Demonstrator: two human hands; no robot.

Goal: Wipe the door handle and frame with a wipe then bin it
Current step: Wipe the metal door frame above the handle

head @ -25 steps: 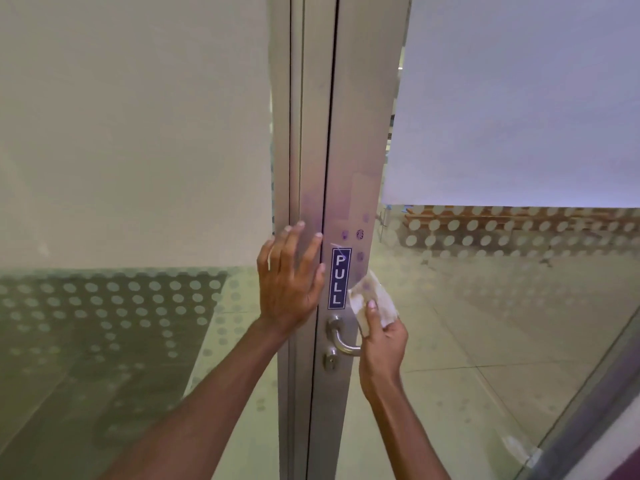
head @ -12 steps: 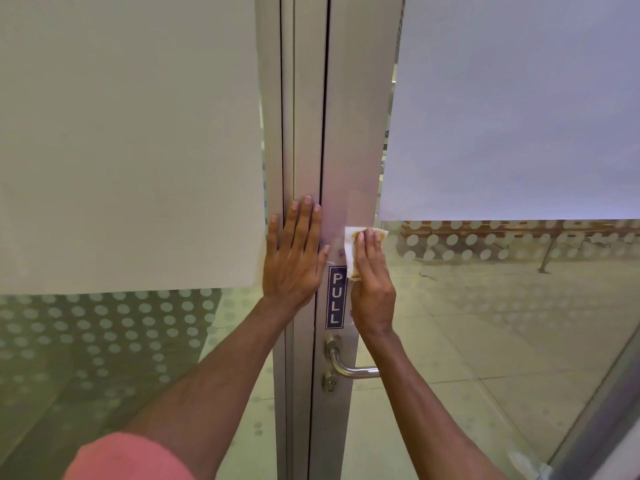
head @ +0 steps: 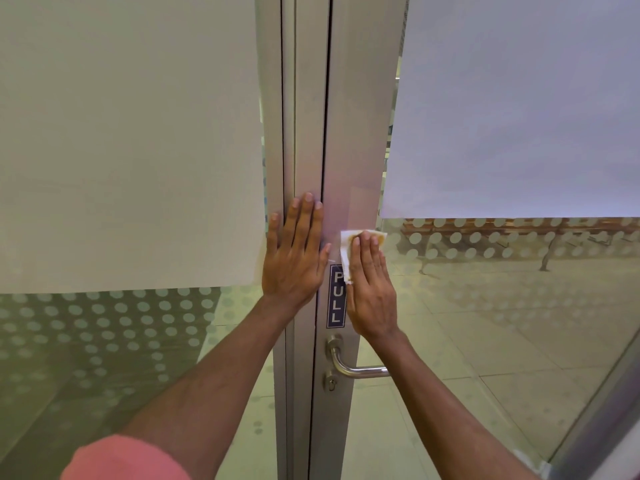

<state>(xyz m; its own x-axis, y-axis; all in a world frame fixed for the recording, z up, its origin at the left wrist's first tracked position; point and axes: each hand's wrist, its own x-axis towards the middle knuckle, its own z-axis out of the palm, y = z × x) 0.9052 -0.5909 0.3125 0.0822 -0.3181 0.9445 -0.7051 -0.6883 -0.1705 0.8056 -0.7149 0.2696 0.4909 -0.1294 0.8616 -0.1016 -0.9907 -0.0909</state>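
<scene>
A brushed-metal door frame [head: 356,116] runs vertically through the middle of the view. My right hand [head: 372,289] lies flat on it and presses a white wipe [head: 346,245] with yellowish stains against the metal, just above the blue PULL sticker [head: 336,299]. Only the wipe's top and left edge show past my fingers. My left hand [head: 296,258] rests flat with spread fingers on the neighbouring frame post, empty. The steel lever handle [head: 353,367] sticks out to the right below my right wrist, untouched, with a keyhole [head: 331,383] beneath it.
Frosted glass panels with dotted film flank the frame, left [head: 128,150] and right [head: 519,105]. Through the clear lower glass I see a tiled floor and a wooden bench [head: 519,230] beyond. A second metal frame edge [head: 602,420] slants across the lower right corner.
My right hand has gone from beside the handle up the frame with the wipe, to above the PULL sticker. My left hand stays flat on the post; the view has tilted upward.
</scene>
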